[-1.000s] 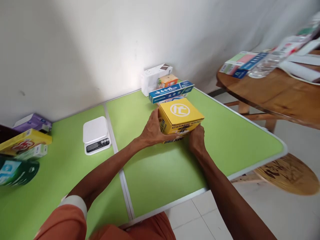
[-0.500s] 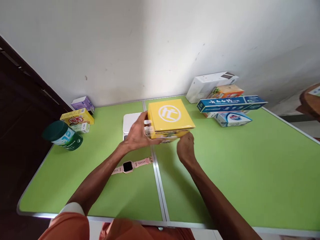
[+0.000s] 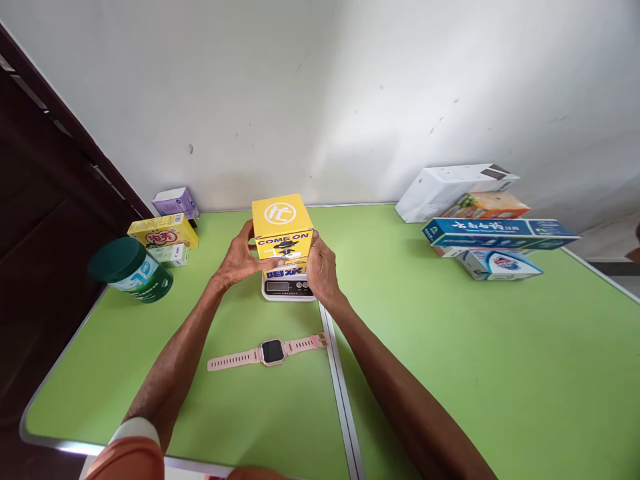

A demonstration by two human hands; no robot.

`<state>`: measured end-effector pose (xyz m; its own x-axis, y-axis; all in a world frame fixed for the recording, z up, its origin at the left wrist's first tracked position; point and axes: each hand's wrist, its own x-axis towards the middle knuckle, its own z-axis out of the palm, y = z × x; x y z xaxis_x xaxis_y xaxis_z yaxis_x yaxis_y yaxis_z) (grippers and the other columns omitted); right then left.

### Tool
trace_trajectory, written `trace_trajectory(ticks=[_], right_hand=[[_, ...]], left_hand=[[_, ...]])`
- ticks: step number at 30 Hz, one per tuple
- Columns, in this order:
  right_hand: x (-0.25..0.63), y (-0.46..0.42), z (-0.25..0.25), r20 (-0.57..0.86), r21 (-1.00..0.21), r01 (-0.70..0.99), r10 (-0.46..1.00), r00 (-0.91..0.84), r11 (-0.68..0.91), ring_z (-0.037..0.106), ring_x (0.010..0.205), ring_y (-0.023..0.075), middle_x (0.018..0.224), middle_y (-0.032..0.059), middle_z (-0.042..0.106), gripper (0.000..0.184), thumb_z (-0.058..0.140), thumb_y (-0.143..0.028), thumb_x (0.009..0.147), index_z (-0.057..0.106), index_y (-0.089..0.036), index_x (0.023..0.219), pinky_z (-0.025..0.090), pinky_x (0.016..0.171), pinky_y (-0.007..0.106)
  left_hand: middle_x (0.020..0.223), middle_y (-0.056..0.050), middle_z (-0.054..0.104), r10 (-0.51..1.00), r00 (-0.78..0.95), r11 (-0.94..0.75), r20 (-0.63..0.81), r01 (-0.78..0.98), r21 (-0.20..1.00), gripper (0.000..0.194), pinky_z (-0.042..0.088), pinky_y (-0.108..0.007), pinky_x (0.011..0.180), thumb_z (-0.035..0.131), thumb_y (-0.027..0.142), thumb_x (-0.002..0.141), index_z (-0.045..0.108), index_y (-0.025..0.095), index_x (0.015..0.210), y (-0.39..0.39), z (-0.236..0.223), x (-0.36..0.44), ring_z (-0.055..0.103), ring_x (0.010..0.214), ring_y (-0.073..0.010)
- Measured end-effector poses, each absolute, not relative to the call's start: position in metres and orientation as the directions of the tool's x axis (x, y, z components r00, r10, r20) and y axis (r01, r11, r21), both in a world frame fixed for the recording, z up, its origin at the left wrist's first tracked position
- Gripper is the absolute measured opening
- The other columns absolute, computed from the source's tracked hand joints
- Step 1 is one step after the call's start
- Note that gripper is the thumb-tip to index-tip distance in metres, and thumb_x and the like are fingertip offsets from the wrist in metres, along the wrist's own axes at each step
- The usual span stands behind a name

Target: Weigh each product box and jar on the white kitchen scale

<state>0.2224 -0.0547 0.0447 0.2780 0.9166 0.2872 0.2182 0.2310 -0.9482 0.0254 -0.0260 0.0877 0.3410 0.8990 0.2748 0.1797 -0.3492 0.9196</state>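
Note:
A yellow box (image 3: 283, 230) with "COME ON" printed on its front is held between both hands. My left hand (image 3: 240, 260) grips its left side, the thumb across the lower front. On the right side, my right hand (image 3: 323, 267) is closed against the cardboard. Beneath the box is a white kitchen scale (image 3: 289, 295), its display and buttons showing at the front; whether the box rests fully on it I cannot tell. Nearer to me, a pink smartwatch (image 3: 273, 351) lies flat with its strap stretched out.
At the left stand a dark green canister (image 3: 133, 270), a yellow carton (image 3: 164, 231), a small white-green box (image 3: 171, 255) and a purple box (image 3: 175, 202). To the right are a white box (image 3: 450, 190), an orange box (image 3: 493, 205), a long blue toothpaste box (image 3: 500, 233) and a white-blue box (image 3: 500, 265).
The yellow box has moved left and over the scale, its printed front now turned to me. My right hand has come up onto its right side. The view has shifted slightly.

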Motion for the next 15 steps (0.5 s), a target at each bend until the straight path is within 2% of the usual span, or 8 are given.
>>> trace_trajectory(ticks=[4, 7, 11, 15], right_hand=[[0.224, -0.052, 0.039, 0.284, -0.941, 0.261, 0.921, 0.266, 0.215, 0.071, 0.086, 0.0279, 0.091, 0.0092, 0.077, 0.078, 0.023, -0.085, 0.105, 0.074, -0.026, 0.097, 0.060, 0.079, 0.043], [0.223, -0.052, 0.032, 0.314, -0.929, 0.281, 0.911, 0.265, 0.239, 0.071, 0.094, 0.0293, 0.098, 0.0106, 0.077, 0.076, 0.022, -0.081, 0.107, 0.074, -0.027, 0.100, 0.060, 0.088, 0.046], [0.219, -0.056, 0.017, 0.429, -0.893, 0.303, 0.836, 0.343, 0.334, 0.066, 0.124, 0.0316, 0.125, 0.0139, 0.074, 0.072, 0.024, -0.077, 0.109, 0.074, -0.026, 0.119, 0.053, 0.112, 0.054], [0.219, -0.061, 0.003, 0.496, -0.864, 0.324, 0.766, 0.409, 0.386, 0.058, 0.141, 0.0306, 0.143, 0.0158, 0.066, 0.070, 0.027, -0.073, 0.110, 0.069, -0.024, 0.137, 0.044, 0.124, 0.056]], left_hand=[[0.136, -0.018, 0.076, 0.904, 0.348, -0.327, 0.248, 0.190, 0.926, 0.101, 0.062, -0.057, 0.109, 0.104, 0.049, 0.059, 0.058, 0.019, 0.144, -0.020, 0.081, 0.024, 0.072, 0.129, -0.0379], [0.141, -0.018, 0.073, 0.902, 0.354, -0.330, 0.246, 0.200, 0.923, 0.108, 0.060, -0.057, 0.111, 0.103, 0.052, 0.061, 0.053, 0.020, 0.152, -0.020, 0.077, 0.024, 0.070, 0.133, -0.0382], [0.163, -0.021, 0.053, 0.904, 0.265, -0.405, 0.335, 0.282, 0.870, 0.119, 0.052, -0.059, 0.121, 0.097, 0.062, 0.067, 0.039, 0.025, 0.164, -0.029, 0.065, 0.024, 0.058, 0.148, -0.0394], [0.171, -0.020, 0.038, 0.890, 0.158, -0.454, 0.428, 0.402, 0.795, 0.128, 0.041, -0.060, 0.130, 0.090, 0.075, 0.070, 0.024, 0.032, 0.171, -0.042, 0.040, 0.023, 0.044, 0.159, -0.0408]])
